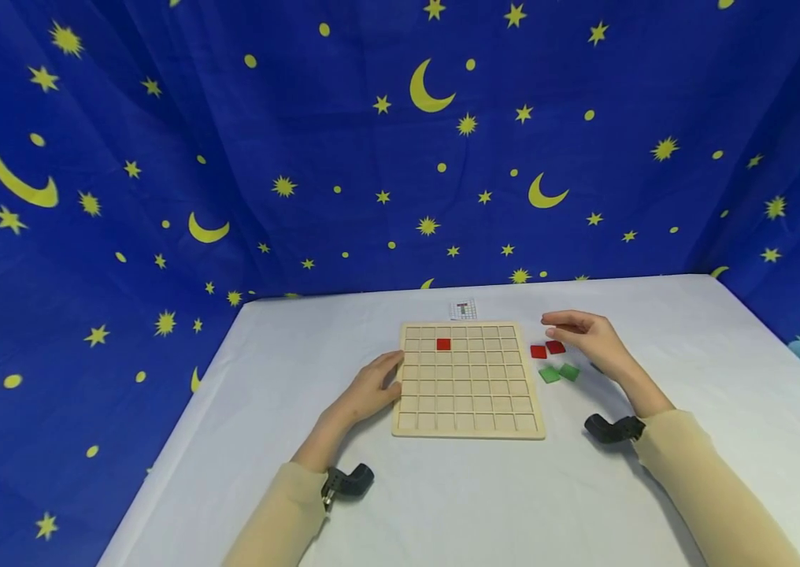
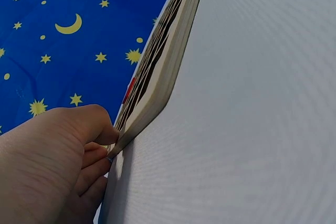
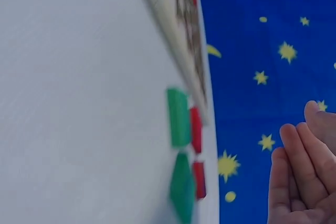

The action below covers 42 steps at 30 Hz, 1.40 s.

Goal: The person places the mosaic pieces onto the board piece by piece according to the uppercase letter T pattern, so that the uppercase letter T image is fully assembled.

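A square wooden grid board (image 1: 471, 379) lies on the white table, one red tile (image 1: 444, 344) set in a cell of an upper row. My left hand (image 1: 369, 387) rests against the board's left edge, thumb and fingers spread along it; the left wrist view shows the thumb (image 2: 100, 124) touching the rim. To the right of the board, my right hand (image 1: 591, 339) hovers above loose tiles, its fingers loosely bent with nothing visible between them. Beneath and beside it lie two red tiles (image 1: 538, 352) and two green tiles (image 1: 550, 374).
Just behind the board is a small card (image 1: 463, 309) printed with a grid and a coloured pattern. A blue curtain (image 1: 372, 157) with yellow moons and stars hangs behind the table. Both wrists wear black camera mounts (image 1: 612, 428).
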### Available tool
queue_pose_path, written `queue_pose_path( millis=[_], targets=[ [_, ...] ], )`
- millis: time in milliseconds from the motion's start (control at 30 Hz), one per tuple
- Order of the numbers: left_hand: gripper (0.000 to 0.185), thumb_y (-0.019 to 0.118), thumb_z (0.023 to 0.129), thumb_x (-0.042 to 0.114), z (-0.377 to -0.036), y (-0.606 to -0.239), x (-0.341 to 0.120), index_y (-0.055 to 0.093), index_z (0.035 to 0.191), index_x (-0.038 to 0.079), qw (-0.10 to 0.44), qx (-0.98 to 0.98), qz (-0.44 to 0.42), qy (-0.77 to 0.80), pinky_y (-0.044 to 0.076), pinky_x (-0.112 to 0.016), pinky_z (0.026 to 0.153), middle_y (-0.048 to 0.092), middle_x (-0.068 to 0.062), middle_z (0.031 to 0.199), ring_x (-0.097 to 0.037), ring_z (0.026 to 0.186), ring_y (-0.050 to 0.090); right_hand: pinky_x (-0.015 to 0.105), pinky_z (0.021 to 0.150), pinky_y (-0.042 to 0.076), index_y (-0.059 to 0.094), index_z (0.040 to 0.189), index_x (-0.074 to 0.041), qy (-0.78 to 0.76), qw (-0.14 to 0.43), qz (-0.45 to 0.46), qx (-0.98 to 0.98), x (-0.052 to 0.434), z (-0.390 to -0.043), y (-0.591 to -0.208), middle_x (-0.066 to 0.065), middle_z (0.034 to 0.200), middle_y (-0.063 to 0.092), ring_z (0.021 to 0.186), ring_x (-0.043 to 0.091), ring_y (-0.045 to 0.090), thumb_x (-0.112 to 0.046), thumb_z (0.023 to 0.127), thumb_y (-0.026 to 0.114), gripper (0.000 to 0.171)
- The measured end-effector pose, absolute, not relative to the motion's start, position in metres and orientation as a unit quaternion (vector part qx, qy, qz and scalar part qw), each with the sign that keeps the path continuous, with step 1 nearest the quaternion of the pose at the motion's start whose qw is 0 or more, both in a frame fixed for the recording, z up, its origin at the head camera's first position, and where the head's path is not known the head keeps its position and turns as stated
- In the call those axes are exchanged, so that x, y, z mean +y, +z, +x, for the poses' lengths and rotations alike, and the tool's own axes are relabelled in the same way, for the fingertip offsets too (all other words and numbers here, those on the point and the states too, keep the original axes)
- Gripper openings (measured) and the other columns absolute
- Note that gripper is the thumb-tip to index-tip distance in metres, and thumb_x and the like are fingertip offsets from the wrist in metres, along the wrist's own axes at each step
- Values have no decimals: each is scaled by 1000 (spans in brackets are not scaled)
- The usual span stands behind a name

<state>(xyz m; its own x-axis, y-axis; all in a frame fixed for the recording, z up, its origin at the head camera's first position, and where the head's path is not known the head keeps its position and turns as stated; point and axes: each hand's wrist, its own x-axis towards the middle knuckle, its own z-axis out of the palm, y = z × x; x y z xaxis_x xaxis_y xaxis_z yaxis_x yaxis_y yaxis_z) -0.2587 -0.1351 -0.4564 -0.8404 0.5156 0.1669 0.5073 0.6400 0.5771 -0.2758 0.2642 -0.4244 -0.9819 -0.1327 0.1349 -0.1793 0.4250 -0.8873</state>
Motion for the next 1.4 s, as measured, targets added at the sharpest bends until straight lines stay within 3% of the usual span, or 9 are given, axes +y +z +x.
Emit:
queue_pose_path(
  millis=[167,300,400,500,567,633,733,1400],
  targets=[
    [59,54,88,9,-259,-456,-136,35,141,-8,3,906,284,315,27,-39,111,38,-21,143,-32,133,34,15,86,46,60,126,-3,498,18,81,-863,276,-276,-434,15,127,58,103,6,56,-25,91,64,41],
    [59,54,88,10,-260,-456,-136,34,141,-7,7,907,283,313,27,-39,111,38,-20,144,-32,134,34,35,98,43,59,126,-3,476,15,76,-876,285,-278,-441,15,127,57,112,23,55,-28,90,64,44],
    [59,55,88,10,-259,-456,-136,34,142,-7,10,907,281,314,26,-38,111,38,-20,144,-31,134,33,47,100,40,59,126,-1,468,16,78,-880,289,-279,-446,17,127,57,115,31,53,-27,90,64,44],
    [59,55,89,10,-258,-455,-135,35,142,-6,11,907,277,316,26,-37,111,38,-19,144,-30,134,33,30,95,45,59,124,0,450,24,82,-889,293,-282,-452,17,125,58,114,31,54,-22,90,65,42],
    [59,56,88,9,-258,-455,-135,35,141,-7,6,905,280,319,26,-38,111,38,-20,144,-31,134,34,30,93,47,60,123,1,434,34,88,-896,296,-285,-456,18,124,59,113,32,54,-18,89,65,39],
    [59,55,88,8,-258,-455,-135,35,141,-7,6,905,282,320,27,-38,111,39,-20,143,-31,133,34,32,94,47,61,121,2,414,43,92,-904,297,-286,-460,19,122,60,113,33,55,-14,89,65,36],
    [59,55,88,8,-257,-455,-135,35,141,-8,5,903,284,321,27,-39,111,39,-21,143,-32,133,34,52,97,41,61,120,3,389,52,97,-915,296,-287,-463,20,121,60,114,36,53,-11,89,64,34],
    [60,56,88,9,-259,-458,-136,35,142,-6,9,906,278,320,27,-37,111,38,-19,144,-30,134,33,57,98,37,64,116,2,342,67,102,-932,292,-285,-467,20,117,61,114,40,50,-7,86,65,31]
  ],
)
